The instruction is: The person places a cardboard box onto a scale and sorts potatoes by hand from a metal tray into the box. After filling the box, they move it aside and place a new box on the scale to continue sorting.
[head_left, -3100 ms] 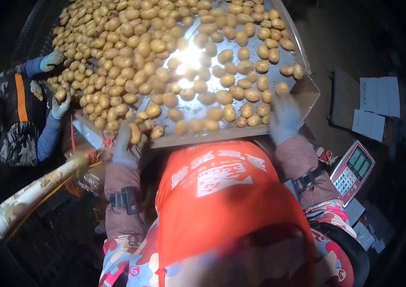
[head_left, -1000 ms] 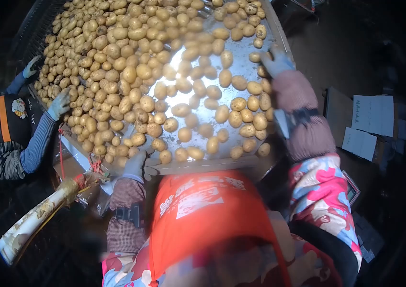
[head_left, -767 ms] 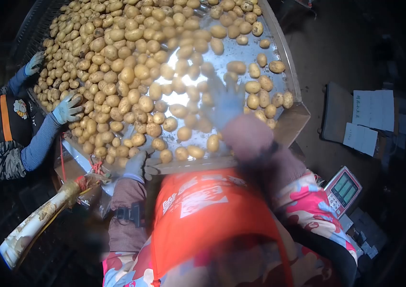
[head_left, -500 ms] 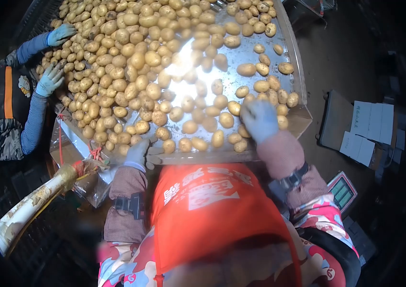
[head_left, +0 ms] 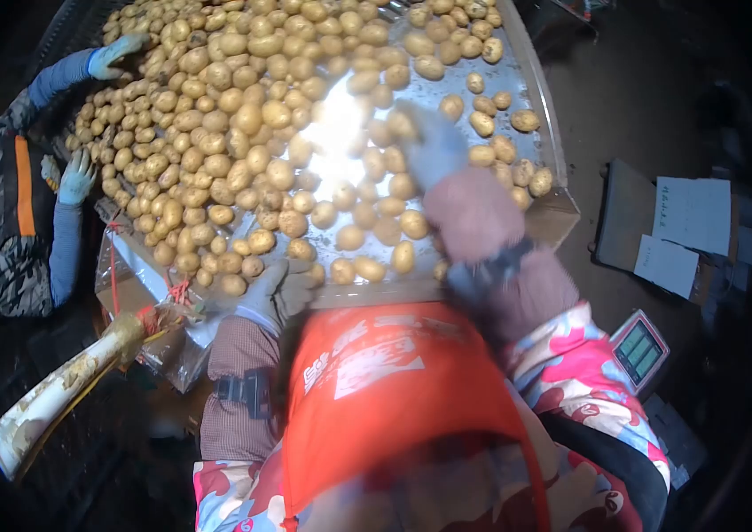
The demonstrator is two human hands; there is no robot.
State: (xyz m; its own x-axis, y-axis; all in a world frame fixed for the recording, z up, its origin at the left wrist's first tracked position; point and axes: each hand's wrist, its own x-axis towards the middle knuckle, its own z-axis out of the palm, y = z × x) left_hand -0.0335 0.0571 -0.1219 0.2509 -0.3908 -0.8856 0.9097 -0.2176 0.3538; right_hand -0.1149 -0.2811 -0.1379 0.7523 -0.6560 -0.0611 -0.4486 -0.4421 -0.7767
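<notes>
Head view, looking down over an orange apron (head_left: 376,399). The left hand (head_left: 274,293), gloved, lies on the near rim of the metal table (head_left: 536,115). Its fingers (head_left: 302,278) are stretched out flat toward the right, and it grips nothing that shows. The nearest potatoes (head_left: 216,168) touch the fingertips or lie just beyond them. A dark strap (head_left: 247,392) circles the checked sleeve below this hand.

The right hand (head_left: 429,142), also gloved, reaches farther out over the table, well beyond the left hand and to its right. It hovers over or on a thin scatter of potatoes. Motion blur hides its fingers, so it cannot be told whether it is spread, closed or holding a potato. A bright glare on the bare metal lies just left of this hand.

The potatoes are heaped thickly beyond and to the left of the left hand. They thin out to single tubers around and to the right of the right hand.

Far left of the left hand, a co-worker's two gloved hands (head_left: 119,53) (head_left: 76,177) are at the edge of the heap. Below and to the left of the left hand, a soiled white tube (head_left: 57,399) slants away. To the right of the right forearm, off the table, lie a scale (head_left: 640,348) and white papers (head_left: 691,213).
</notes>
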